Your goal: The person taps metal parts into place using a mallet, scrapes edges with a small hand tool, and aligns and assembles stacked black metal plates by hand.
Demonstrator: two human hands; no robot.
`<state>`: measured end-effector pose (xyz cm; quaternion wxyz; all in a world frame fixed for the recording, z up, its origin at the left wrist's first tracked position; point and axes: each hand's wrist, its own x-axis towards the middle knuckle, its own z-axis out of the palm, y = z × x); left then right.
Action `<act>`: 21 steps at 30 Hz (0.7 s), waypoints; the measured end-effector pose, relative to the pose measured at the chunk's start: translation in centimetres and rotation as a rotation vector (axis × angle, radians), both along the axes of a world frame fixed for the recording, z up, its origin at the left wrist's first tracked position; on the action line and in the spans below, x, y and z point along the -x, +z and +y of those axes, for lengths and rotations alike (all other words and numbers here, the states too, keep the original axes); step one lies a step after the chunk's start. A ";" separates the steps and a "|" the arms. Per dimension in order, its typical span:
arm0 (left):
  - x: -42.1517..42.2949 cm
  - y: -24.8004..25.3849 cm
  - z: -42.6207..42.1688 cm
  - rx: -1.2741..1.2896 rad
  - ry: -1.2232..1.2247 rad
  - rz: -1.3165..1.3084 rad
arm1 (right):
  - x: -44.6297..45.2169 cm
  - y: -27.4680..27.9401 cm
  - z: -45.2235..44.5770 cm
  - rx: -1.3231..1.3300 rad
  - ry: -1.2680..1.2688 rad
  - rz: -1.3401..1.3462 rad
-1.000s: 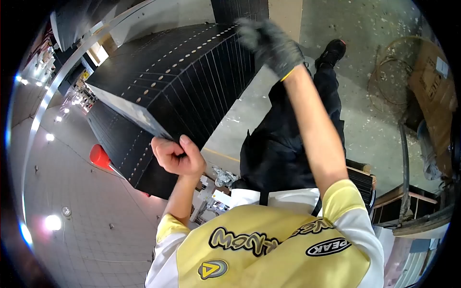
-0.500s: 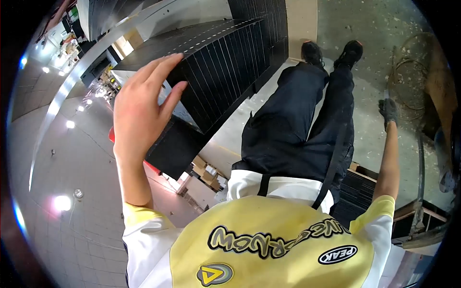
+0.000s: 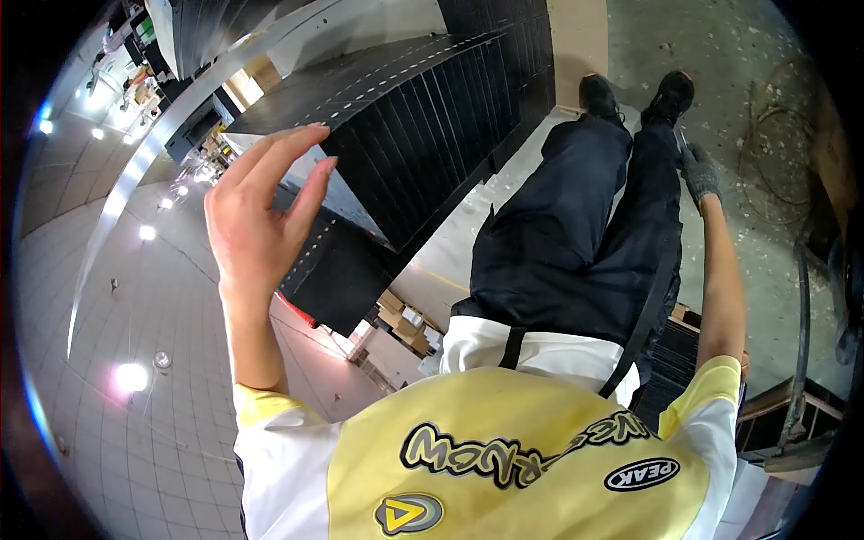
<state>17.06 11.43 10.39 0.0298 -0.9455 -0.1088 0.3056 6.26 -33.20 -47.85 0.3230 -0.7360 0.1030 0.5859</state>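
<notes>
On the left, my left hand (image 3: 252, 211) is bare and raised, with its fingers curved and its thumb apart, and nothing shows between them. It appears in front of the near end of a stack of black panels (image 3: 423, 121), which has a row of light dots along its top; contact cannot be made out. My right hand (image 3: 698, 175) wears a dark grey glove and hangs beside my right leg. A thin, light-coloured object (image 3: 681, 137) sticks out from its closed fingers, too small to identify.
A lower black stack (image 3: 337, 279) lies beneath the first, with something red (image 3: 295, 309) at its edge. Cardboard boxes (image 3: 402, 322) are beyond it. Coiled hose or cable (image 3: 765, 162) lies on the floor at right. Dark slatted pieces (image 3: 670, 360) stand near my right hip.
My left hand has left the panel stack's corner and opened. My right hand has moved from the stack's far top out to the right, then back in beside my leg. The view has shifted.
</notes>
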 end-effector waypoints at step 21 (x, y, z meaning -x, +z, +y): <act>-0.3 -3.1 -0.4 -0.037 -0.218 -0.012 | 2.3 -1.7 -5.1 0.064 -0.152 -0.065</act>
